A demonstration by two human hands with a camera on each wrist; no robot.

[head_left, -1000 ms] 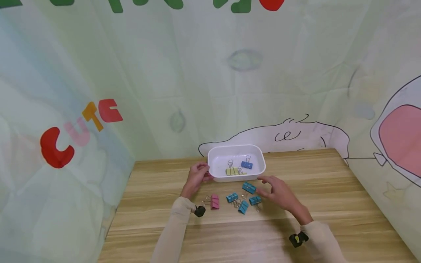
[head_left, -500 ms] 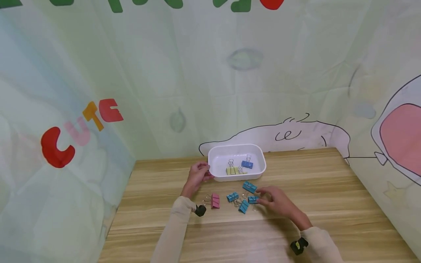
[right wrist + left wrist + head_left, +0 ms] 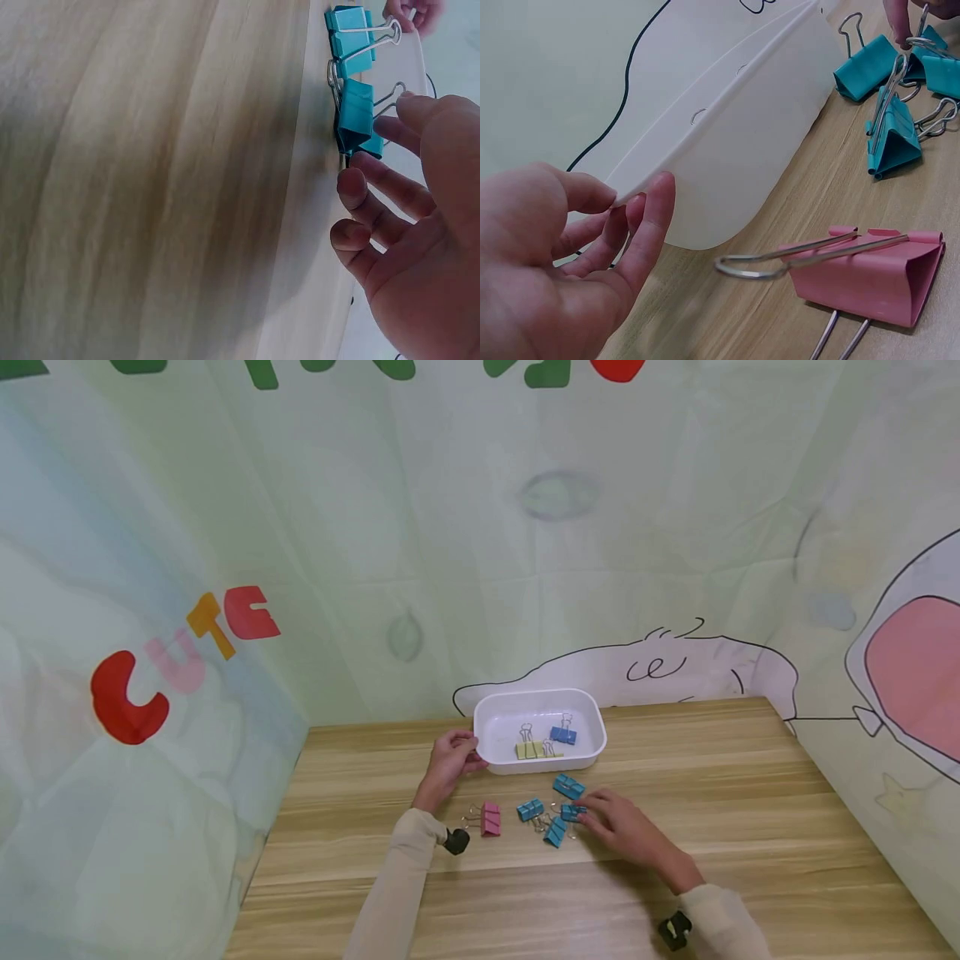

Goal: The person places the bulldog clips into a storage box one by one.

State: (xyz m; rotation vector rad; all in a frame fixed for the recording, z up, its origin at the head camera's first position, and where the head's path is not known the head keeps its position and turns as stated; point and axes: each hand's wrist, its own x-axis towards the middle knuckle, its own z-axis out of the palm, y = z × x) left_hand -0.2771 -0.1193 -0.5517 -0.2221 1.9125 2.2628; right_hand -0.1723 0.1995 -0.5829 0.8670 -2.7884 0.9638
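My left hand (image 3: 452, 762) grips the left rim of a white plastic tray (image 3: 495, 767), thumb above and fingers below in the left wrist view. Thumb and fingers of my right hand (image 3: 626, 827) close around a teal binder clip (image 3: 572, 812) on the table, the thumb by its wire handle. Several more teal clips lie close by: one (image 3: 569, 787) near the tray, one (image 3: 529, 810) to the left and one (image 3: 555, 832) in front. A pink binder clip (image 3: 491, 819) lies further left. Inside the tray are a blue binder clip (image 3: 563, 736) and yellow binder clips (image 3: 528, 750).
The wood-grain table (image 3: 712, 777) meets a printed cloth backdrop (image 3: 405, 527) at the back and sides. The tray stands against the back edge. Each wrist carries a small black device, the left one (image 3: 456, 841) close to the pink clip.
My right hand has come down and left onto the right-hand teal clip, which has slid left toward the other teal clips. My left hand and the tray stay where they were.
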